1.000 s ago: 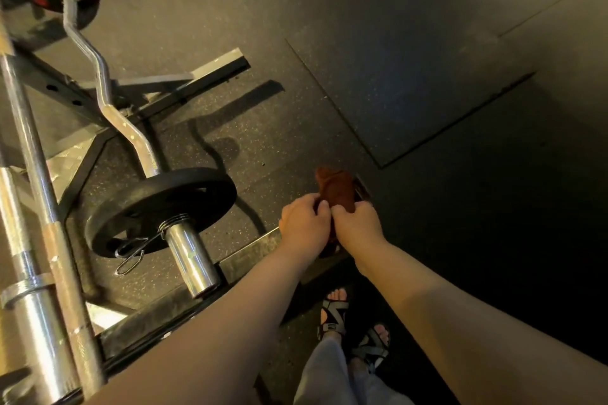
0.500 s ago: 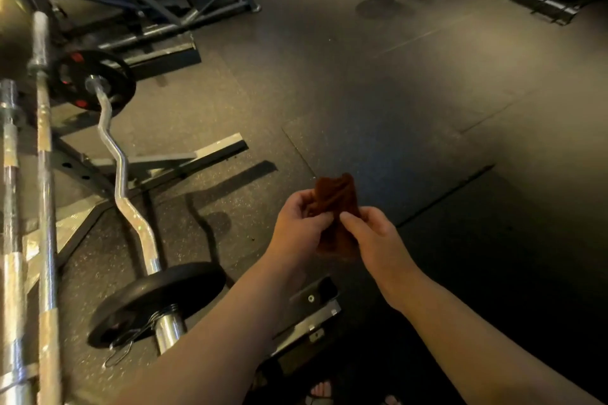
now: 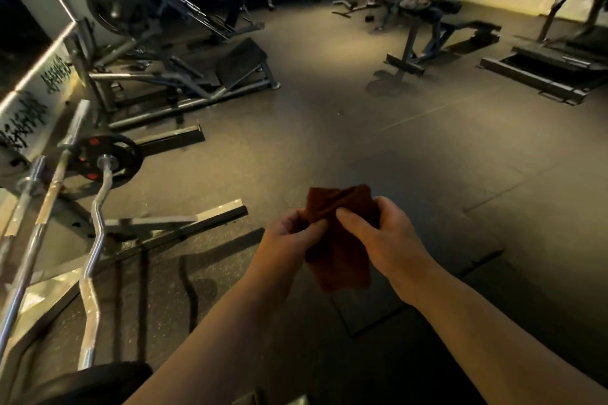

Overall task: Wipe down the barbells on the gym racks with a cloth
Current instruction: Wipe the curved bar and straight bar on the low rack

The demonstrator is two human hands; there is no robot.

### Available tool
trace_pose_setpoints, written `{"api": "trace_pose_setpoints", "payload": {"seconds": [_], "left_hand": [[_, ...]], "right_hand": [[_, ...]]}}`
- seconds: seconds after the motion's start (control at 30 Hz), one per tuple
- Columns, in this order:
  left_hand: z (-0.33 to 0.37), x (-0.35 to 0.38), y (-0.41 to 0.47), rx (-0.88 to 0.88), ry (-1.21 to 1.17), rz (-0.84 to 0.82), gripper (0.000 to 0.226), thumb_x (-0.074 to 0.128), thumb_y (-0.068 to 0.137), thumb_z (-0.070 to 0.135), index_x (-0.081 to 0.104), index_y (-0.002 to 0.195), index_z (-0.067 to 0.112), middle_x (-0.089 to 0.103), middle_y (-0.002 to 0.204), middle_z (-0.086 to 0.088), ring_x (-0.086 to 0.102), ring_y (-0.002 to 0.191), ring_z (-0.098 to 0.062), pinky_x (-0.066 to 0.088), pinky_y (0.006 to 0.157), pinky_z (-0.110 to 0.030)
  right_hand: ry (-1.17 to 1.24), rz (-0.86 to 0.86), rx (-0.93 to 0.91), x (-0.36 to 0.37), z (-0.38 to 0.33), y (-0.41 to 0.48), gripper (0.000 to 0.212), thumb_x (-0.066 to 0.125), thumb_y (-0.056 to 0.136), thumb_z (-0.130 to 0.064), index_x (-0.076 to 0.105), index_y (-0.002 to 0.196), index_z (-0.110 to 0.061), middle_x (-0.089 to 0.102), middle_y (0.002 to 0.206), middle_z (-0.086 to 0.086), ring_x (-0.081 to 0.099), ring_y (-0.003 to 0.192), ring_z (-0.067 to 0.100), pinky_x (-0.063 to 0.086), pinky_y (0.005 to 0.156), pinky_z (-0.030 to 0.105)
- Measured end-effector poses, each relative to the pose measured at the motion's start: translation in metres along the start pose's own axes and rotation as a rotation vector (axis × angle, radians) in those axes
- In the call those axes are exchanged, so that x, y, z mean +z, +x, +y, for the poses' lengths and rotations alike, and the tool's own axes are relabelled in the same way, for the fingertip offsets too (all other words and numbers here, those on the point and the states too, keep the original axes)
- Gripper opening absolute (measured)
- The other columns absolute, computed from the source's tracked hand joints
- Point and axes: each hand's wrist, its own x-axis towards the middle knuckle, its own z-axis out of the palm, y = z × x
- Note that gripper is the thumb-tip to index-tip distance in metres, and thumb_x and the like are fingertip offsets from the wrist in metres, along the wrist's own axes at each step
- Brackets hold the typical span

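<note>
Barbells are all over at the left edge of the floor: a straight chrome barbell with dull patches along it (image 3: 46, 207), a second straight chrome barbell (image 3: 20, 207) just beside it on its left, and a wavy chrome curl bar (image 3: 89, 306) on their right. The curl bar has a black round weight plate with red marks (image 3: 88, 148) at its far end and a plain black weight plate (image 3: 82, 385) at the near end, down in the bottom left corner. They all sit over the grey steel rack frame (image 3: 210, 212), whose legs stick out across the dark speckled rubber floor (image 3: 329, 128). I can't tell exactly where each bar rests on it.

You've got the dark reddish-brown cloth (image 3: 335, 253) up in front of you, well apart from the bars and off to their right, not touching any of them. Both hands are on it. Your left hand (image 3: 289, 237) pinches the cloth's left side between thumb and curled fingers. Your right hand (image 3: 385, 233) grips the right side with the thumb laid across the front and the fingers wrapped behind. The top edge pokes up above your knuckles, a bit bunched, and the rest hangs down loose between your wrists.

Further back there's a black angled plate-loaded machine (image 3: 171, 43) by the left wall and a black padded adjustable bench (image 3: 437, 10) toward the far right. The dark low frame (image 3: 543, 69) at the right edge is too blurry for me to call
</note>
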Motion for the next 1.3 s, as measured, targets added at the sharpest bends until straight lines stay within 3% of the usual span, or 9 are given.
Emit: {"api": "trace_pose_setpoints", "payload": {"seconds": [0.4,0.53,0.67,0.83,0.97,1.07,1.13,1.23,1.3], "left_hand": [[0.07,0.019,0.034,0.06,-0.456,0.414,0.031,0.06,0.098,0.018,0.059,0.129,0.022,0.076,0.11,-0.007,0.073,0.102,-0.025,0.059,0.079,-0.039],[0.075,-0.016,0.052,0.02,-0.445,0.524,0.04,0.059,0.098,0.039,0.06,0.131,0.016,0.076,0.112,-0.009,0.072,0.107,-0.03,0.05,0.101,-0.055],[0.076,-0.052,0.069,0.046,-0.444,0.568,0.04,0.053,0.1,0.048,0.063,0.128,0.021,0.075,0.113,-0.01,0.071,0.106,-0.033,0.053,0.097,-0.056],[0.074,-0.094,0.088,0.035,-0.407,0.719,0.034,0.046,0.103,0.049,0.065,0.121,0.028,0.074,0.11,-0.004,0.068,0.106,-0.026,0.053,0.088,-0.043],[0.065,-0.121,0.1,0.003,-0.429,0.829,0.031,0.043,0.105,0.05,0.065,0.112,0.029,0.071,0.104,0.004,0.065,0.097,-0.011,0.047,0.072,-0.026],[0.056,-0.137,0.104,-0.055,-0.438,0.893,0.029,0.049,0.104,0.046,0.065,0.113,0.024,0.072,0.108,-0.001,0.067,0.1,-0.017,0.052,0.082,-0.033],[0.052,-0.147,0.107,-0.041,-0.433,0.961,0.022,0.05,0.105,0.04,0.064,0.116,0.026,0.073,0.107,-0.001,0.071,0.099,-0.018,0.058,0.086,-0.039],[0.045,-0.162,0.114,-0.012,-0.397,1.059,0.018,0.049,0.106,0.033,0.061,0.12,0.031,0.073,0.106,-0.004,0.075,0.087,-0.02,0.06,0.063,-0.036],[0.042,-0.168,0.123,0.007,-0.385,1.11,0.02,0.048,0.107,0.025,0.062,0.119,0.033,0.073,0.104,-0.003,0.075,0.081,-0.017,0.058,0.057,-0.031]], "right_hand": [[-0.034,-0.28,-0.052,-0.007,-0.059,0.093,0.047,0.063,0.098,-0.019,0.034,0.134,-0.032,0.066,0.113,0.012,0.076,0.089,0.02,0.061,0.066,0.029],[-0.308,-0.375,-0.285,0.034,-0.062,0.124,0.06,0.06,0.086,-0.069,0.047,0.136,-0.038,0.052,0.132,0.007,0.063,0.114,0.022,0.062,0.084,0.041],[-0.379,-0.574,-0.172,0.088,-0.069,0.155,0.077,0.056,0.079,-0.081,0.058,0.128,-0.022,0.053,0.129,0.014,0.069,0.103,0.028,0.063,0.071,0.034],[-0.462,-0.659,-0.14,0.145,-0.076,0.189,0.018,0.051,0.101,-0.041,0.059,0.113,-0.03,0.068,0.112,-0.003,0.067,0.103,0.014,0.058,0.08,0.026],[-0.412,-0.683,-0.07,0.186,-0.077,0.21,0.017,0.057,0.094,-0.047,0.061,0.105,-0.034,0.072,0.098,-0.007,0.071,0.09,0.012,0.059,0.076,0.027],[-0.438,-0.682,-0.034,0.213,-0.067,0.227,0.022,0.055,0.096,-0.052,0.064,0.098,-0.032,0.074,0.091,-0.006,0.072,0.087,0.013,0.059,0.074,0.028],[-0.546,-0.714,-0.056,0.23,-0.058,0.236,0.029,0.049,0.1,-0.051,0.063,0.114,-0.028,0.073,0.105,-0.004,0.071,0.095,0.015,0.06,0.082,0.034],[-0.642,-0.775,-0.044,0.256,-0.042,0.255,0.051,0.045,0.106,-0.041,0.031,0.153,-0.028,0.054,0.131,-0.003,0.061,0.118,0.024,0.056,0.095,0.042],[-0.623,-0.899,0.002,0.271,-0.034,0.264,0.05,0.043,0.107,-0.042,0.031,0.153,-0.031,0.053,0.129,-0.001,0.059,0.115,0.024,0.053,0.097,0.044]]}}
